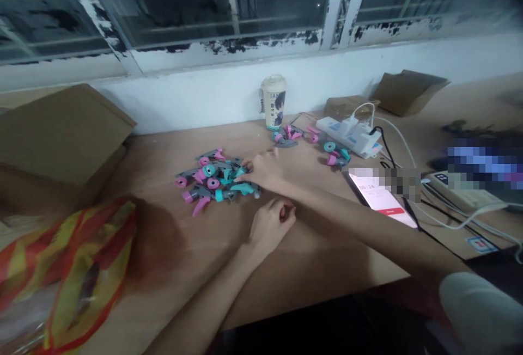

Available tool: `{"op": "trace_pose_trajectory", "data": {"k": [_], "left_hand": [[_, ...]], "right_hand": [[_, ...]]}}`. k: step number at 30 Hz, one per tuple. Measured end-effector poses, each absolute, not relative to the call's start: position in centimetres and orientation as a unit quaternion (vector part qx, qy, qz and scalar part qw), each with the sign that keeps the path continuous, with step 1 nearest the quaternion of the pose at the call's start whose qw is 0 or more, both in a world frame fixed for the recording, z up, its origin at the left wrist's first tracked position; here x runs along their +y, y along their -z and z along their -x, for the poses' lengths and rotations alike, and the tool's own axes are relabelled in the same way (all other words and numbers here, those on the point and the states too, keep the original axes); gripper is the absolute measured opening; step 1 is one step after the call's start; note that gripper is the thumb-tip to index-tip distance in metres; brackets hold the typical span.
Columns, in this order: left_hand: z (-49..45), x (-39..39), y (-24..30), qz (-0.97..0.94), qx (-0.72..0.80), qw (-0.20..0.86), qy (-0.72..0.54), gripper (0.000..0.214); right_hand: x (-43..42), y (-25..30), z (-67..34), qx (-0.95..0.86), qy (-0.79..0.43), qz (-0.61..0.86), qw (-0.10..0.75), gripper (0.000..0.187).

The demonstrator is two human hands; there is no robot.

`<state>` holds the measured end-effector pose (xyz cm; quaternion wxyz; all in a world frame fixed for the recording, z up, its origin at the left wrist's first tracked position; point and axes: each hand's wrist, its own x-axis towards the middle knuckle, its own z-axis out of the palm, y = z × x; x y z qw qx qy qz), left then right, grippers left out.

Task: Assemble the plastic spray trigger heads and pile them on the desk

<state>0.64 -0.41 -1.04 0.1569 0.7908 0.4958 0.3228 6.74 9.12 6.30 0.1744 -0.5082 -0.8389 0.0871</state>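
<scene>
A loose pile of trigger spray heads [213,183] in pink, teal and grey lies on the table in front of me. My right hand [265,170] reaches across to the pile's right edge, its thumb and forefinger closed about a teal part of one spray head [241,171]. Nearer to me, my left hand [272,223] rests low over the table with its fingers curled in, and nothing shows inside the curl. More spray heads [287,136] lie near a cup, and others [337,156] sit beside a power strip.
A patterned cup [274,102] stands against the wall. To the right are a power strip [347,136] with cables and a lit phone [382,200]. Cardboard boxes [61,142] stand left and back right. A red-yellow bag [81,268] lies at front left.
</scene>
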Motion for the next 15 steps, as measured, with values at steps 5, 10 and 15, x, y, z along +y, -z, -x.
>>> {"op": "trace_pose_trajectory", "data": {"k": [5, 10, 15], "left_hand": [[-0.8, -0.8, 1.0, -0.799, 0.491, 0.158, -0.309, 0.016], [-0.9, -0.9, 0.4, -0.818, 0.48, 0.162, -0.274, 0.018], [-0.9, -0.9, 0.3, -0.818, 0.487, 0.166, -0.257, 0.017]], "right_hand": [[9.8, -6.8, -3.9, -0.833, -0.061, 0.535, 0.128, 0.035], [10.6, -7.3, -2.7, -0.832, -0.049, 0.543, 0.101, 0.04], [10.8, -7.5, -2.3, -0.833, -0.061, 0.546, 0.07, 0.053]]}}
